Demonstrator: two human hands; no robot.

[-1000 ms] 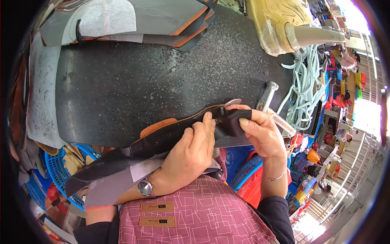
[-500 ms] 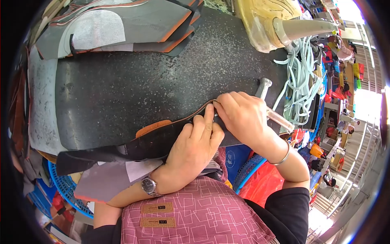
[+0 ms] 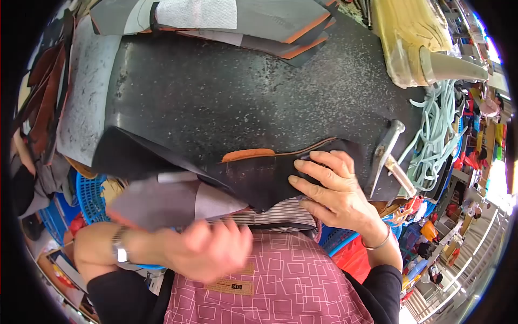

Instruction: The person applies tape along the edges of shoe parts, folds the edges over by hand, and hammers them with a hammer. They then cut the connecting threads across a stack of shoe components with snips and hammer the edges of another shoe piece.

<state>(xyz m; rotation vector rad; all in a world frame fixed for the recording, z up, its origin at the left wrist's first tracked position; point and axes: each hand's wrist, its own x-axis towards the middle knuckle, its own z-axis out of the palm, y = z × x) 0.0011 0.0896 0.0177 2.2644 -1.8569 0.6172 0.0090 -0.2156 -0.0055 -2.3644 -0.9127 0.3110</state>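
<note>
A long black leather piece (image 3: 253,177) with an orange-brown edge lies along the near side of the dark work surface. Its left part is raised and folded, and a grey-mauve panel (image 3: 156,202) with a lighter patch hangs beside it. My right hand (image 3: 332,191), with a bracelet on the wrist, rests on the right part of the black piece, fingers spread and pressing flat. My left hand (image 3: 216,248), wearing a watch, is off the leather in front of the patterned apron; motion smears its fingers. A hammer (image 3: 386,156) lies right of my right hand.
Stacked grey panels with orange edges (image 3: 259,21) lie at the back. At the right are a yellow plastic-wrapped object (image 3: 410,38) and a tangle of pale green cords (image 3: 434,135). Blue baskets (image 3: 90,197) stand below the surface's edge. Co-workers appear far right.
My left hand has come off the leather and moved down towards the apron. My right hand has gone from pinching the leather's edge to lying flat on it. The leather's left end has risen.
</note>
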